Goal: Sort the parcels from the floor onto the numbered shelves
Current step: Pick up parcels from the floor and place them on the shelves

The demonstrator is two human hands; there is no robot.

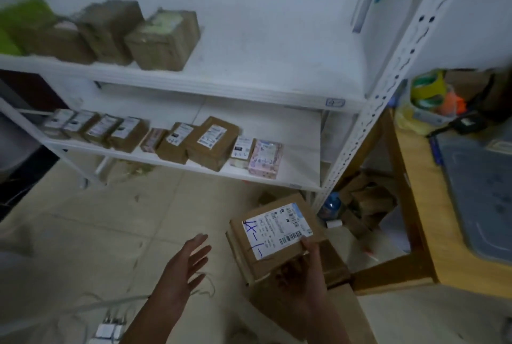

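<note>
The white rack (368, 122) fills the upper half of the view, and everything below is placed from it.

In front of the rack's right post, lower than its bottom board, the right hand (302, 277) holds a brown parcel (277, 244) above the floor (110, 219). Its grip is clamped on the parcel, with the thumb on a corner of the white label (277, 228) and the fingers curled under the near edge. The label faces up and carries barcodes and blue marker strokes that I cannot read with confidence.

The left hand (188, 263) hangs in front of the rack's middle, apart from the parcel. Its grip is apart, fingers straight and spread, holding nothing.

On the rack's lower shelf (299, 174) a row of shelved parcels (212, 142) runs from the left end to just short of the right end, most of them brown with white labels and the last one pinkish. On the upper shelf (263, 77) three brown boxes (163, 39) sit at the left, beside something green (16, 22) that is too blurred to name.

Right of the rack stands a wooden counter (415, 205) carrying a grey tray (482, 191) and a bag of tape rolls (426, 91). Cardboard scraps (365, 199) lie under the counter, just beside the rack's right post. Cables (109, 330) lie on the floor in front of the rack's left half.
</note>
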